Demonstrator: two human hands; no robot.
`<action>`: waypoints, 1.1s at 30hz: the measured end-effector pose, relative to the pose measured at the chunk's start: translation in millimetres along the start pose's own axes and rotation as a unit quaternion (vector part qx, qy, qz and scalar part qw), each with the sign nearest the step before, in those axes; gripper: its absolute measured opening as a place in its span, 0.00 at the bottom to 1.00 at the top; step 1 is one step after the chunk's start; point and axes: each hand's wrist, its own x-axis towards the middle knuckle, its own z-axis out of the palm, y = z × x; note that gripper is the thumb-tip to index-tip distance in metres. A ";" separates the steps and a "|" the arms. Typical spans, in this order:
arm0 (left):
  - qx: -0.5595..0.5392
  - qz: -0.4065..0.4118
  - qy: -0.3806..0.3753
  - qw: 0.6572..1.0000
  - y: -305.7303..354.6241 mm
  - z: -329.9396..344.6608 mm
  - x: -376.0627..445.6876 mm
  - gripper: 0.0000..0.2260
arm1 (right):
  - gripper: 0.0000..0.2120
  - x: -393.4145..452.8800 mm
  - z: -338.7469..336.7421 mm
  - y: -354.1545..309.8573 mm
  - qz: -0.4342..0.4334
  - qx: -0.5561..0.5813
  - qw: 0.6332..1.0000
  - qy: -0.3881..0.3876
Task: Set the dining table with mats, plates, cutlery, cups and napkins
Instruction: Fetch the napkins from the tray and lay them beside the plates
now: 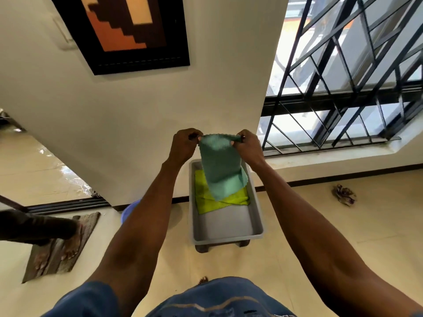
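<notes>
Left hand (183, 145) and right hand (248, 147) pinch green napkin (220, 168) top corners, frame centre; I judge it light, limp.

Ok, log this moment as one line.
left hand: pinches teal cloth napkin corner | right hand: pinches other corner | below: grey plastic tray, yellow-green cloth inside

The person is holding a green cloth (220, 167) up by its top corners, the left hand (183, 145) and right hand (248, 148) each pinching one. The cloth is hanging above a grey tray (229, 227), where a yellow-green cloth (219, 201) is lying at the far end, on the tiled floor (343, 225).
</notes>
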 end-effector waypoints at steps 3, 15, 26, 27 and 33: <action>-0.189 -0.069 0.008 0.980 14.6 -9.5 6.2 0.05 | 0.08 10.7 -13.7 -13.9 0.021 0.112 0.993 0.014; 0.080 -0.054 -0.155 0.983 35.9 -12.1 38.9 0.13 | 0.08 14.3 -22.3 -18.3 0.036 0.144 0.987 -0.063; 0.122 0.068 -0.277 0.950 69.2 22.6 37.0 0.12 | 0.05 5.6 -31.3 -9.0 0.007 0.117 0.987 -0.110; 0.126 0.071 -0.281 0.949 71.3 24.2 36.9 0.10 | 0.05 4.1 -33.7 -3.3 0.017 0.132 0.984 -0.119; 0.101 0.074 -0.269 0.955 80.3 24.1 38.6 0.06 | 0.04 -14.3 -26.6 56.1 0.080 0.063 0.983 -0.154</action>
